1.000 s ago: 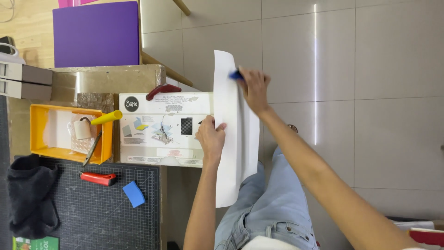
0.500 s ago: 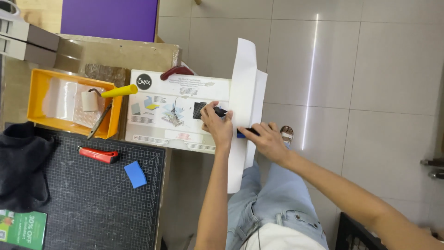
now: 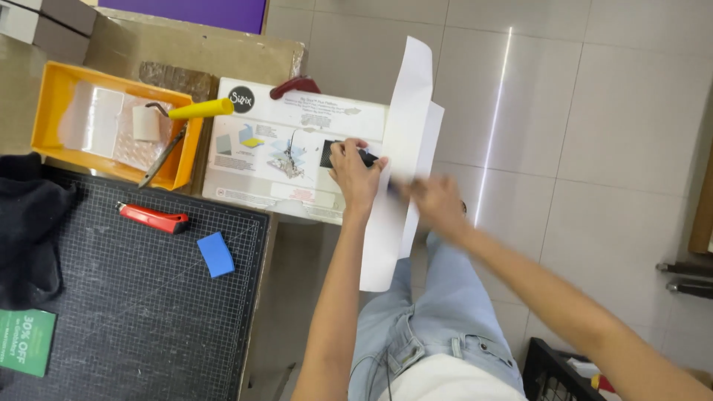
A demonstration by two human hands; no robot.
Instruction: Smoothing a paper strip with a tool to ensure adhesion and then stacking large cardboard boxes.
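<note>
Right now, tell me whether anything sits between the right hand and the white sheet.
Nothing visible does. The right hand, blurred, lies against the white sheet. The left hand rests at the sheet's other edge, over the white box.

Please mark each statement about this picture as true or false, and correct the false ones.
1. The left hand presses on the white sheet. True.
2. The paint roller has a green handle. False: the handle is yellow.
3. The blue block lies on the cutting mat. True.
4. The red knife lies inside the yellow tray. False: it lies on the cutting mat.
5. The right hand is blurred. True.
</note>
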